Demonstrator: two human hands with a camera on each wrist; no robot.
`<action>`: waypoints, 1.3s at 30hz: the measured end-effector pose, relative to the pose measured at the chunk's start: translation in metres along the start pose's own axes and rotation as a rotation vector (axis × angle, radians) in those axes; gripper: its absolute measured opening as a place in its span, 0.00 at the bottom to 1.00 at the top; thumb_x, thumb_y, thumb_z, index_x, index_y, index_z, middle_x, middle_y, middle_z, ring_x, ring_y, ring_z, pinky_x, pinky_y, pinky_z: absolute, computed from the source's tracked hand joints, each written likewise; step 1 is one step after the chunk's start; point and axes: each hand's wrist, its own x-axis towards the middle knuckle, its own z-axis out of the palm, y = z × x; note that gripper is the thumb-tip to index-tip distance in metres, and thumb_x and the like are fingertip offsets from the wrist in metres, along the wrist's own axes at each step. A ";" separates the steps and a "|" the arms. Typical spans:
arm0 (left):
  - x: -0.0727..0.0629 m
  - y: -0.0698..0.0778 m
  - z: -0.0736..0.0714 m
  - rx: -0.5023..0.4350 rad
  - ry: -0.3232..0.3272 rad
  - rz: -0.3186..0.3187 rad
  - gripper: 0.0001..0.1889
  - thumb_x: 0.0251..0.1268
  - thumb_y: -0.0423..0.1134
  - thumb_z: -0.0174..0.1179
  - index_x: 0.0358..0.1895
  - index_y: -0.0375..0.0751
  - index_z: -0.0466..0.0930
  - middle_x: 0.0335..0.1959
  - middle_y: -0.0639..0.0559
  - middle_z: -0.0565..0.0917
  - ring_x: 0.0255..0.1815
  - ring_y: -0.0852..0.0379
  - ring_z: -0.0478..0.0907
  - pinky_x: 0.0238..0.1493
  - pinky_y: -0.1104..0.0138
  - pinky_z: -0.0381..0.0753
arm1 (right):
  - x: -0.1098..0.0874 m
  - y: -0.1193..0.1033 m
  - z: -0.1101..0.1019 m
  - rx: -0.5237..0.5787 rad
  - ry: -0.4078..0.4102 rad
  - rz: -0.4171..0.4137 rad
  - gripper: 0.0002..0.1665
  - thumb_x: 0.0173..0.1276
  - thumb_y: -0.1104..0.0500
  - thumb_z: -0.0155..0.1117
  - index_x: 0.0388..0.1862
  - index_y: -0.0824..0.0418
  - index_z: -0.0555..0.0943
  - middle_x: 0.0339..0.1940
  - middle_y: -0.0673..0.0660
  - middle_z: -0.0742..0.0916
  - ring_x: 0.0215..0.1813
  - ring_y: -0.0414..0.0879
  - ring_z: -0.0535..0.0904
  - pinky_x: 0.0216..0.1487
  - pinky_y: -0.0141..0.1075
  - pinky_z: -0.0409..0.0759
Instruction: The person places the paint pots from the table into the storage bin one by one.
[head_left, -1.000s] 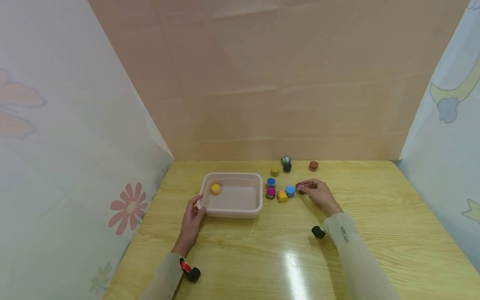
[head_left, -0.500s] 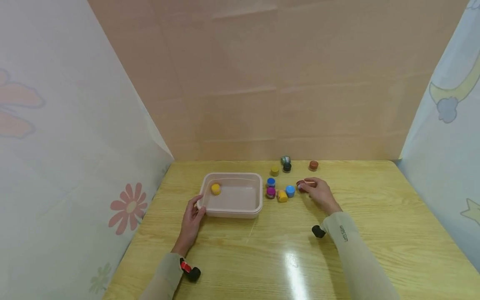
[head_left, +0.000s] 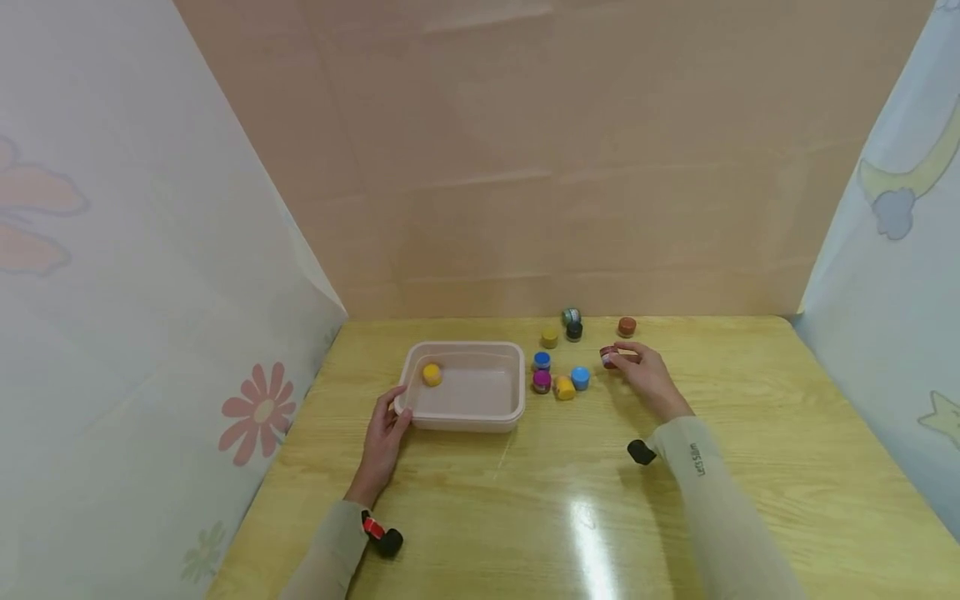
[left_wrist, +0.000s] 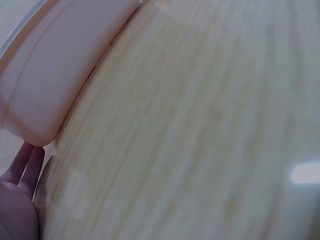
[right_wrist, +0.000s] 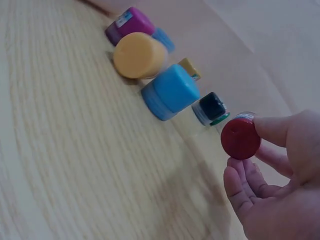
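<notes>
My right hand (head_left: 651,382) pinches a small dark red paint jar (head_left: 608,357) between thumb and fingers. In the right wrist view, the round lid of that red jar (right_wrist: 241,138) faces the camera and the jar is tilted. To its left stand a light blue jar (head_left: 580,378), an orange-yellow jar (head_left: 565,388) lying on its side, a magenta-lidded jar (head_left: 542,382) and a blue-lidded jar (head_left: 542,361). My left hand (head_left: 382,442) grips the near left corner of a pale pink plastic box (head_left: 465,423), thumb at the front wall. Inside the box is a yellow-lidded jar (head_left: 431,374).
Toward the back of the wooden table (head_left: 480,517) are a mustard-yellow jar (head_left: 550,337), a black-lidded jar (head_left: 574,331), a green jar (head_left: 572,316) on its side and a brownish-red jar (head_left: 627,327). A brown paper-like backdrop (head_left: 480,208) rises behind the table.
The dark red jar has come up from beside the light blue jar, moving slightly right in my right hand. My left hand and the box have stayed in place.
</notes>
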 end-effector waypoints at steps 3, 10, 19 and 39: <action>0.002 0.000 0.001 0.001 -0.003 0.018 0.24 0.82 0.40 0.54 0.76 0.46 0.65 0.82 0.46 0.59 0.74 0.37 0.70 0.59 0.78 0.75 | 0.000 -0.003 -0.004 0.100 -0.017 -0.016 0.34 0.84 0.55 0.53 0.79 0.72 0.62 0.73 0.74 0.73 0.58 0.44 0.83 0.65 0.41 0.80; 0.001 -0.002 0.001 0.003 0.005 0.013 0.24 0.82 0.41 0.54 0.76 0.47 0.65 0.82 0.46 0.59 0.72 0.36 0.71 0.57 0.78 0.75 | -0.002 -0.004 -0.005 0.168 -0.033 -0.027 0.35 0.82 0.54 0.56 0.78 0.73 0.62 0.74 0.75 0.72 0.46 0.26 0.81 0.68 0.43 0.78; 0.000 -0.002 0.001 0.011 0.004 -0.006 0.24 0.81 0.45 0.55 0.75 0.50 0.66 0.82 0.48 0.59 0.71 0.38 0.73 0.57 0.78 0.76 | -0.004 -0.008 -0.004 0.233 0.004 -0.103 0.33 0.81 0.55 0.58 0.75 0.74 0.65 0.57 0.55 0.82 0.48 0.29 0.84 0.67 0.42 0.79; 0.001 0.001 -0.004 0.031 -0.035 -0.022 0.26 0.81 0.48 0.55 0.76 0.52 0.64 0.82 0.50 0.58 0.73 0.41 0.71 0.58 0.78 0.75 | 0.000 -0.025 0.018 0.372 -0.004 -0.169 0.37 0.76 0.64 0.64 0.76 0.77 0.62 0.49 0.46 0.83 0.47 0.35 0.87 0.61 0.39 0.83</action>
